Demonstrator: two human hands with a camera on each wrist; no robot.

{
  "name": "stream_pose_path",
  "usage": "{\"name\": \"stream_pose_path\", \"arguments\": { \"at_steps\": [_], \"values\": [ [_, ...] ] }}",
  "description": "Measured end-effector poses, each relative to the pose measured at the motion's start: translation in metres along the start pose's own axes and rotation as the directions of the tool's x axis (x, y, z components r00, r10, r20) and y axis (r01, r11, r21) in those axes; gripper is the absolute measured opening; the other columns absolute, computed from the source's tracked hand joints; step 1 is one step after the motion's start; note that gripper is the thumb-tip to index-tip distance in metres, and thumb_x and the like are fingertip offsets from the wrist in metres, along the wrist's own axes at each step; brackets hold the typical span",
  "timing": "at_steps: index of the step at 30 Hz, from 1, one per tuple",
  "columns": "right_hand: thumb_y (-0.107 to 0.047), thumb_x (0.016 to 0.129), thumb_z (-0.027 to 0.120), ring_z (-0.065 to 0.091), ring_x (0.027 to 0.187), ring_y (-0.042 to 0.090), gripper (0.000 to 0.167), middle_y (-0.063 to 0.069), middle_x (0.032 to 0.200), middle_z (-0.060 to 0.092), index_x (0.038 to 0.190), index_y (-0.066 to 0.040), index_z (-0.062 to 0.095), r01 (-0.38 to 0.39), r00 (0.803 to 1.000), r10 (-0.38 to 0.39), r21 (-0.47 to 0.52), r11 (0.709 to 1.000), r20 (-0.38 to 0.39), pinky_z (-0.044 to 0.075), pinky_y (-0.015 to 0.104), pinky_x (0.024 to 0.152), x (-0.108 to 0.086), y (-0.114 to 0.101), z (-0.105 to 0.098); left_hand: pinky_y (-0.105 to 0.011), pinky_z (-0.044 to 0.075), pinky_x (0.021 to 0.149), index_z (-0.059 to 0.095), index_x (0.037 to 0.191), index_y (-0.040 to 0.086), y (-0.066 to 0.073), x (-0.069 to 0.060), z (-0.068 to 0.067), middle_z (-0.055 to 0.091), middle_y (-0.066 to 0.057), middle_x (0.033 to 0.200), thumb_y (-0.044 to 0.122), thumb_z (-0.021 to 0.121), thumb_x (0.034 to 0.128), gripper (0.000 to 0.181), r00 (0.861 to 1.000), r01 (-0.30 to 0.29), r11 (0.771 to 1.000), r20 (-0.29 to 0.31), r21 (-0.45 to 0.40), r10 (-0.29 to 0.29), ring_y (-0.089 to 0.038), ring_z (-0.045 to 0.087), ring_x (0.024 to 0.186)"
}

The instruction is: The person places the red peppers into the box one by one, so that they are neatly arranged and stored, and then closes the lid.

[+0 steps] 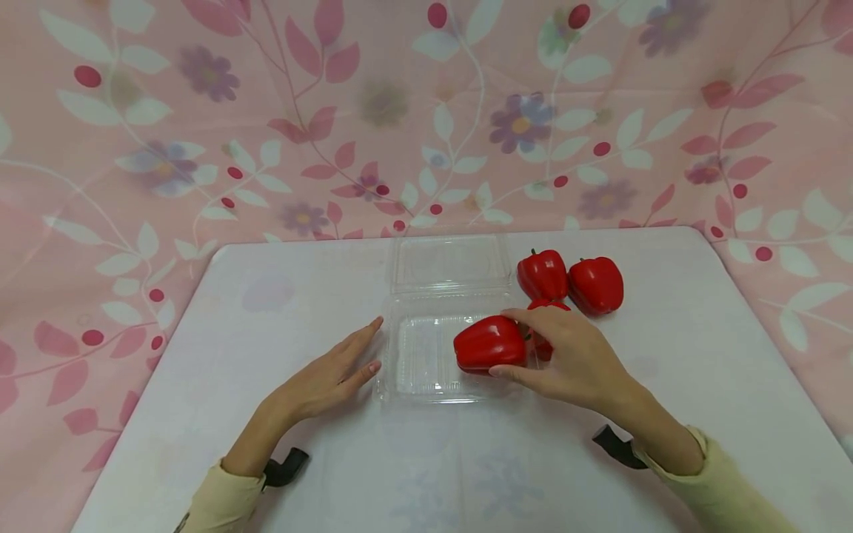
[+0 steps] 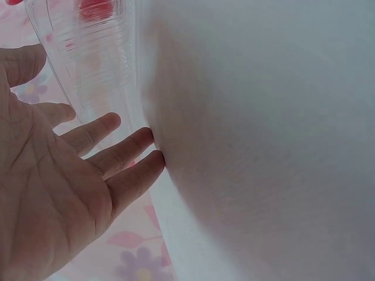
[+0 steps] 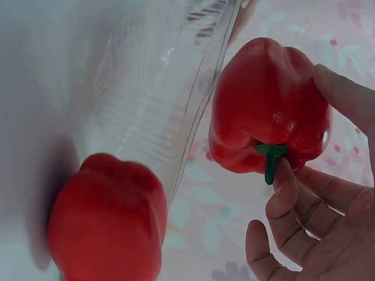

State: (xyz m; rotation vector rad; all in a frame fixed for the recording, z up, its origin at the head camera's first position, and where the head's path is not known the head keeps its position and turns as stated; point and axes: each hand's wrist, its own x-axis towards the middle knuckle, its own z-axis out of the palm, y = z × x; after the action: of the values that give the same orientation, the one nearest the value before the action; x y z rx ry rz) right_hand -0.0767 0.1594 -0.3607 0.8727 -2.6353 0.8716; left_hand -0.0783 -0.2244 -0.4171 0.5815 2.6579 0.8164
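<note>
My right hand (image 1: 573, 359) grips a red bell pepper (image 1: 489, 345) between thumb and fingers, over the right half of a clear plastic clamshell container (image 1: 426, 355). In the right wrist view the held pepper (image 3: 263, 105) shows its green stem beside my fingers. A second pepper (image 3: 108, 219) sits on the table close to the container's side; in the head view my right hand partly covers it. At the container's left edge, my left hand (image 1: 326, 381) has its fingers extended. The left wrist view shows that palm (image 2: 47, 175) with spread fingers and nothing held.
Two more red bell peppers (image 1: 543, 275) (image 1: 596, 285) stand right of the container's raised lid (image 1: 449, 263). A white cloth (image 1: 300, 296) covers the table. Behind its far edge hangs a pink floral curtain (image 1: 400, 111).
</note>
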Motion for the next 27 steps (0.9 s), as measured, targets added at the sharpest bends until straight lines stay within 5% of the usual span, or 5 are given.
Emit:
{"name": "stream_pose_path", "arguments": {
  "at_steps": [27],
  "values": [
    [-0.046,0.069,0.087,0.060,0.081,0.013,0.072,-0.006,0.097,0.068,0.128,-0.012,0.065,-0.004,0.999,0.004,0.002,1.000,0.041,0.052,0.029,0.069,0.009,-0.031,0.034,-0.056,0.028,0.112,0.008,0.158,0.039,0.001,0.001,0.000,0.021,0.004,0.161,0.048,0.050,0.1008,0.071,1.000,-0.005,1.000,-0.007,0.004,0.005,-0.022,0.025,0.146]
  ]
}}
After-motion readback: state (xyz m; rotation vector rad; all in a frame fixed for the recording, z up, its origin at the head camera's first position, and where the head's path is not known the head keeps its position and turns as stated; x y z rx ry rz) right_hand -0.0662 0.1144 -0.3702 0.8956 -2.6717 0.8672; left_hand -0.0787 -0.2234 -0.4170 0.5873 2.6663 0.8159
